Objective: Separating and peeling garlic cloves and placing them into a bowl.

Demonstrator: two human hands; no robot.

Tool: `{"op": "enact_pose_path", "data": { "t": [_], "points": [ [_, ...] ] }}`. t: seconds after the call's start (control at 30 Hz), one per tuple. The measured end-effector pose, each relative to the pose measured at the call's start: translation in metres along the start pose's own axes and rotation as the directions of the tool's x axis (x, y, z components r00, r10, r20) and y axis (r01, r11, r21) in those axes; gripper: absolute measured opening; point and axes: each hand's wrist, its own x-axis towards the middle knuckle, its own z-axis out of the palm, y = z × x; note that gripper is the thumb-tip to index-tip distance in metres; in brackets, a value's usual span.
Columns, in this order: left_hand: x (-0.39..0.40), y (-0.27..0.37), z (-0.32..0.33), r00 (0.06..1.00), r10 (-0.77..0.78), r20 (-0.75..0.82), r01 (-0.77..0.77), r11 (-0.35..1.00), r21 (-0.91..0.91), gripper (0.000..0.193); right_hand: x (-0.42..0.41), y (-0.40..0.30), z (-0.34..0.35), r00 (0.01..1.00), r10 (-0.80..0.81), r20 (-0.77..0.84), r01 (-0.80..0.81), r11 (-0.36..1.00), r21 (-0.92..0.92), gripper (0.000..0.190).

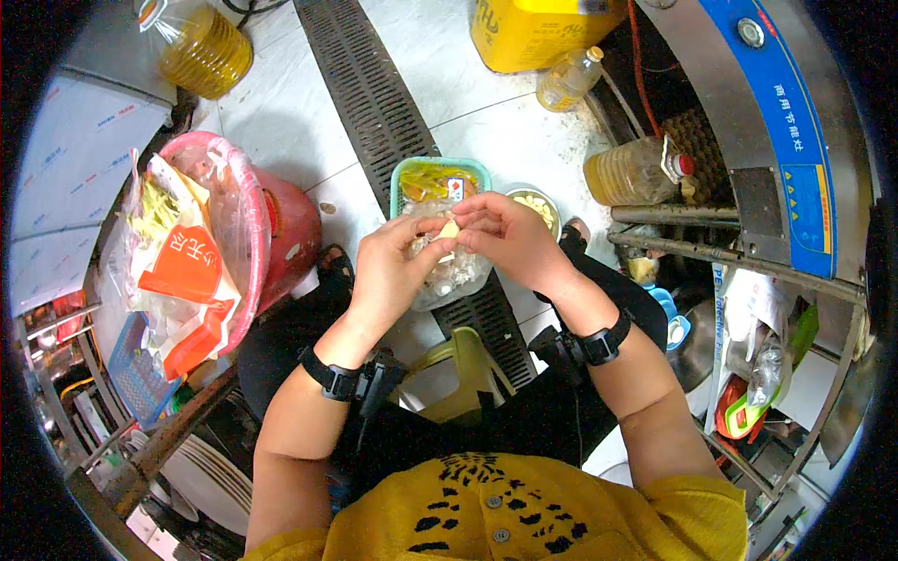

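Note:
A pale garlic clove (449,229) is pinched between the fingertips of my left hand (400,261) and my right hand (511,235), which meet over a plastic basket. The basket has a light green rim (484,172). Inside it lie a clear bag of yellow-orange food (426,182) and, nearer me, whitish garlic bulbs or skins (452,278) in clear plastic, partly hidden by my hands. Just right of the basket, behind my right hand, a round bowl (556,223) holds peeled cloves (534,208).
A pink bin (291,224) with packaging stands left. A slotted floor drain (365,84) runs under the basket. Oil bottles (203,52) (628,170) and a yellow container (540,35) stand beyond. A metal stove frame (736,256) is at right, a plate stack (203,484) lower left.

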Motion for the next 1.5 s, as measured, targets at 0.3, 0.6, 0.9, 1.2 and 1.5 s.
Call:
{"op": "enact_pose_path", "data": {
  "t": [0.3,0.6,0.9,1.2,1.5],
  "points": [
    [0.0,-0.002,0.004,0.953,0.249,-0.174,-0.228,0.964,0.135,0.024,-0.002,0.0,0.005,0.984,-0.068,-0.167,0.025,0.969,-0.246,0.019],
    [-0.002,0.0,0.003,0.969,0.229,-0.097,-0.212,0.964,0.158,0.024,0.0,0.0,0.011,0.914,-0.381,-0.138,0.248,0.796,-0.552,0.014],
    [-0.003,-0.005,0.002,0.996,0.085,-0.032,-0.09,0.98,-0.176,0.023,-0.002,-0.005,0.006,0.959,-0.174,-0.224,0.057,0.893,-0.447,0.014],
    [-0.005,-0.017,0.0,0.967,-0.227,0.12,0.247,0.698,-0.672,0.024,0.002,0.009,0.002,0.964,-0.184,-0.192,0.032,0.797,-0.603,0.015],
    [-0.007,-0.02,-0.003,0.959,-0.253,0.126,0.261,0.622,-0.738,0.024,0.0,-0.004,0.015,0.952,-0.22,-0.211,0.172,0.96,-0.223,0.019]
  ]
}}
